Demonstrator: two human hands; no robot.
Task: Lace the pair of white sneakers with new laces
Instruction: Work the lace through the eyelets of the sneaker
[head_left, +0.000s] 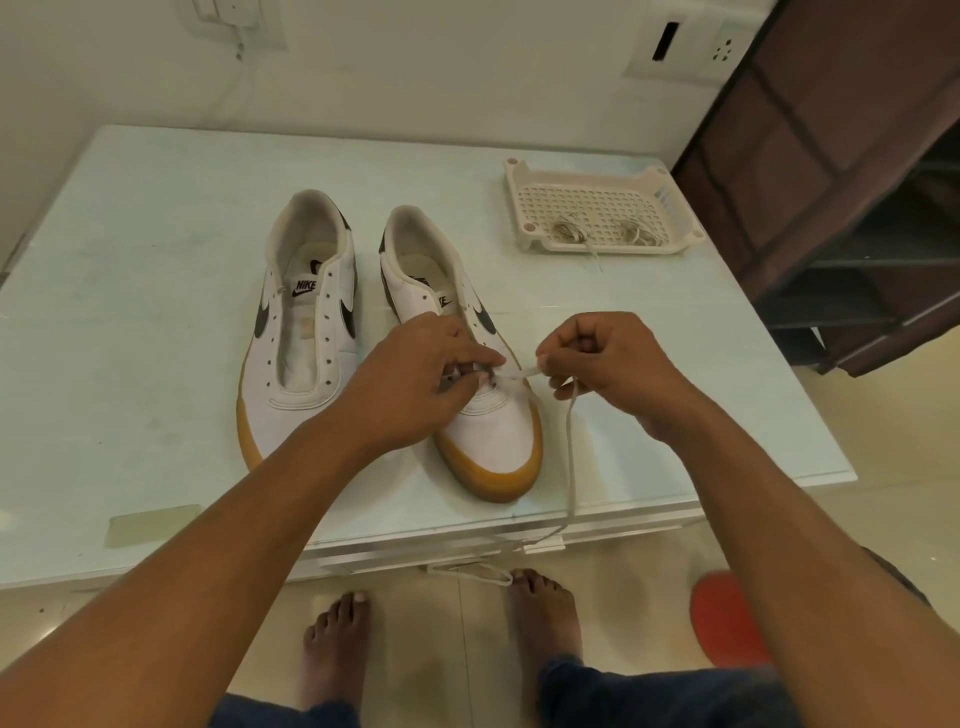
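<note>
Your left hand (415, 379) pinches the lace (570, 441) at the sneaker's (498, 431) eyelets; beside the sneaker, your right hand (608, 364) grips it.

Looked forward and down from a single wide-angle camera worn on the head, standing at the near edge of the table (156, 234). Sat close above both forearms, centred roughly on the lace (524, 371) stretched between the left hand (415, 379) and right hand (608, 369). Reached from the wall (415, 62) at top to bare feet (337, 639) at bottom.
</note>
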